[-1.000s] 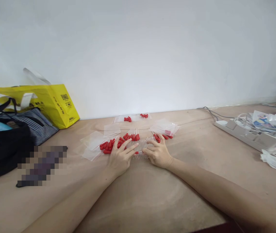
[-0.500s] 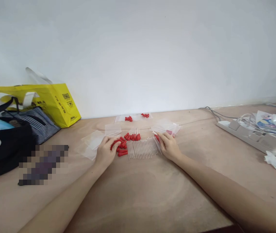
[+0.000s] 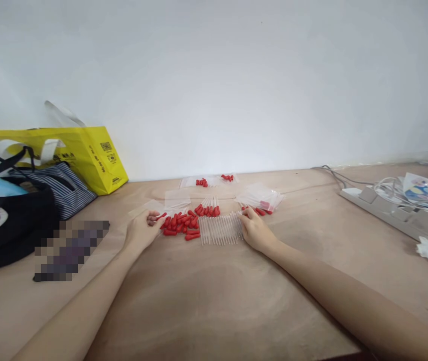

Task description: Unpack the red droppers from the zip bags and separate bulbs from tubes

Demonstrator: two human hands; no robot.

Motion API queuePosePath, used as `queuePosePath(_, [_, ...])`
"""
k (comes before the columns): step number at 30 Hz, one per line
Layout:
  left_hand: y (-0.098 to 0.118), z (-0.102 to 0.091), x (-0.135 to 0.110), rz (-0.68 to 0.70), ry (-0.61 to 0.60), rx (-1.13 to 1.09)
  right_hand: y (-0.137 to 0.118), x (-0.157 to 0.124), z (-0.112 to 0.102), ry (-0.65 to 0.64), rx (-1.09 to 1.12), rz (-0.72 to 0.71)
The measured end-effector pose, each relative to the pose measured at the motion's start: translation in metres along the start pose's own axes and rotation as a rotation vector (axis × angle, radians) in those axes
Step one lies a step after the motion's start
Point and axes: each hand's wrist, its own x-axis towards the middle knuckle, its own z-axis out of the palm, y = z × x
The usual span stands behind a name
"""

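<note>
My left hand (image 3: 142, 231) is closed in a pinch on a red rubber bulb (image 3: 161, 216) at the left edge of a loose pile of red rubber bulbs (image 3: 178, 221). Thin clear glass tubes (image 3: 219, 230) lie side by side in a row right of the pile. At the right end of this row, my right hand (image 3: 258, 230) has its fingertips pinched on a glass tube, mostly hidden by the fingers. Behind the row lie droppers with red bulbs fitted (image 3: 209, 209). More red-bulbed droppers (image 3: 261, 211) lie just beyond my right hand.
Clear plastic bags (image 3: 178, 198) lie behind the pile, and more bags (image 3: 261, 194) at back right. Bagged droppers (image 3: 201, 182) lie by the wall. A yellow bag (image 3: 97, 160) and black bag (image 3: 14, 225) stand left. A power strip (image 3: 394, 210) with cables lies right.
My left hand has moved left, off the middle of the bulb pile, with one bulb in its fingers. My right hand has come slightly nearer, away from the red-bulbed droppers, to the row's right end.
</note>
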Motion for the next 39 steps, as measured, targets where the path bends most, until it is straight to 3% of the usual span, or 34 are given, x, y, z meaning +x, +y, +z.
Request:
queuePosePath(6, [0.005,0.002,-0.005,-0.007,-0.089,0.014,-0.008,0.0,-0.006,-0.022,-0.002,-0.003])
queuePosePath(10, [0.006,-0.001,-0.005,0.057,0.053,0.096,-0.009,0.003,-0.014,-0.001,-0.021,0.071])
queuePosePath(14, [0.023,0.008,-0.018,0.372,0.24,0.143,-0.013,0.023,-0.02,-0.09,-0.102,0.266])
queuePosePath(17, [0.042,0.02,-0.034,0.622,0.183,0.151,-0.021,0.05,-0.017,-0.196,-0.084,0.421])
queuePosePath(21, [0.055,0.028,-0.047,0.783,0.092,0.15,-0.033,0.082,-0.001,-0.315,-0.04,0.497])
queuePosePath(25, [0.051,0.027,-0.045,0.8,0.084,0.133,-0.038,0.094,0.009,-0.378,-0.06,0.485])
queuePosePath(32, [0.052,0.028,-0.045,0.81,0.053,0.113,-0.037,0.092,0.004,-0.436,-0.014,0.476])
queuePosePath(36, [0.055,0.028,-0.048,0.771,0.037,0.092,-0.039,0.087,-0.004,-0.421,0.036,0.557])
queuePosePath(39, [0.059,0.031,-0.05,0.696,-0.009,0.054,-0.046,0.073,-0.016,-0.329,0.207,0.61])
